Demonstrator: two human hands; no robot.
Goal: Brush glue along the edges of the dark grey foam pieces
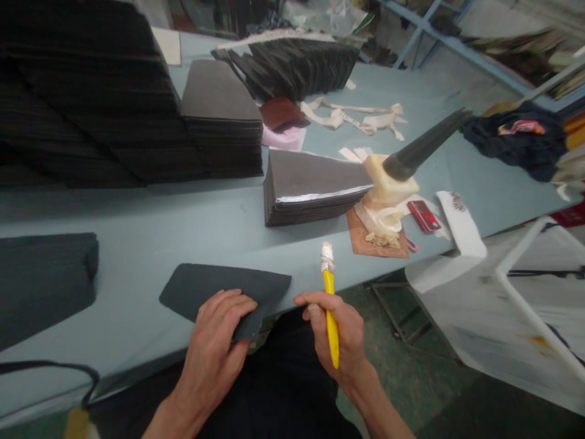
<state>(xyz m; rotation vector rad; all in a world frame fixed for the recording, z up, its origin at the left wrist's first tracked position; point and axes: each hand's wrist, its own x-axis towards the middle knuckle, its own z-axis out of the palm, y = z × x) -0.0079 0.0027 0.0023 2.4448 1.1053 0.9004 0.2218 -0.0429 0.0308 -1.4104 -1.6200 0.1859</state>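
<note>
My left hand (222,341) holds the near edge of a dark flat piece (205,283), fingers on top and thumb below, at the table's front edge. My right hand (338,332) is closed around a yellow-handled brush (329,305), its whitish bristles pointing up and away. Beyond them stands a stack of dark pieces (315,177) with a white, wet-looking strip along its near top edge. Right of that stack, a pale block-shaped container (388,183) with a dark cylinder leaning out of it stands on a brown sheet (359,241).
Tall dark stacks (91,110) fill the back left, with another pile (50,280) at the left. A red box-like item (424,216), a white curved piece (461,225) and dark cloth (516,140) lie right. Pale strips (338,116) lie behind. A white frame (525,292) stands beside the table.
</note>
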